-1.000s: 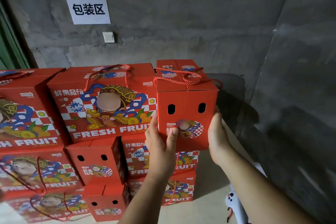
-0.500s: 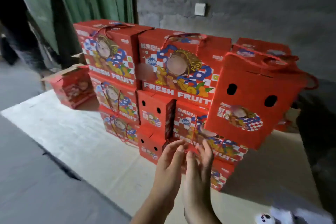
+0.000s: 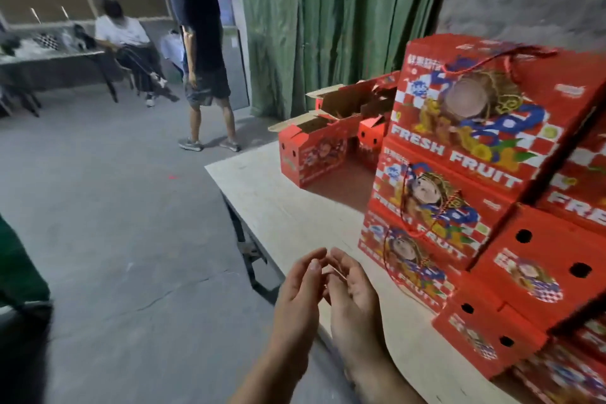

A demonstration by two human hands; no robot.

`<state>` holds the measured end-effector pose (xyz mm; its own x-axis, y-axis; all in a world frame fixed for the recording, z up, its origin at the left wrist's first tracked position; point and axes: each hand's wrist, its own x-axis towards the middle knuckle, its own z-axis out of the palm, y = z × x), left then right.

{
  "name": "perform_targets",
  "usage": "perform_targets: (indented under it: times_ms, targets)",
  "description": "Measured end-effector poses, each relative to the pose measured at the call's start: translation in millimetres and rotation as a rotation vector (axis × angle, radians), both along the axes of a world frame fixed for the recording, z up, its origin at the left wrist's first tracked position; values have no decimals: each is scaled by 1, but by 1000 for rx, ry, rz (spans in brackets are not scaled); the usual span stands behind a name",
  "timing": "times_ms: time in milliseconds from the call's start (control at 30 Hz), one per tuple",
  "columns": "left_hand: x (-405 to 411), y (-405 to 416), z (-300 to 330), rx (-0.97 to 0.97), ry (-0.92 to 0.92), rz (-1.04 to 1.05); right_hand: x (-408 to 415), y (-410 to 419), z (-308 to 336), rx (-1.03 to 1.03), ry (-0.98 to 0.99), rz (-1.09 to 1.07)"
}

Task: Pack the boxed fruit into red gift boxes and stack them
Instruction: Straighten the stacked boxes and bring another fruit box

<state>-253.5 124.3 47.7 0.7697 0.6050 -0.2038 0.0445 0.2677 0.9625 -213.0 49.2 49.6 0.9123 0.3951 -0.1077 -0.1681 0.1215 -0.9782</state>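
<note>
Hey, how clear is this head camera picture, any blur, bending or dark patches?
Head view: the stacked red gift boxes smear with motion blur toward the right edge; both hands, left and right, are slightly soft; wide-angle bending tilts the green curtain; lighting is dim and even, darkest at the lower left.

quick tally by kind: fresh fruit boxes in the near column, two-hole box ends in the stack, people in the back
fresh fruit boxes in the near column: 3
two-hole box ends in the stack: 2
people in the back: 2
total: 7
</note>
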Motion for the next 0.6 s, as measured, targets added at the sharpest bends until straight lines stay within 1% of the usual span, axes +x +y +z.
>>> perform_targets:
  times_ms: [133,300,433,600]
  targets:
    - [13,89,7,17,-9,-41,16,87,4,2,-2,2]
    - [55,153,-4,17,14,-105,59,152,-8,-55,-29,-52]
    - [114,193,-17,11,17,-140,115,190,-23,-95,-24,-108]
    - [194,244,-24,102,80,-132,197,246,-31,-128,3,-94]
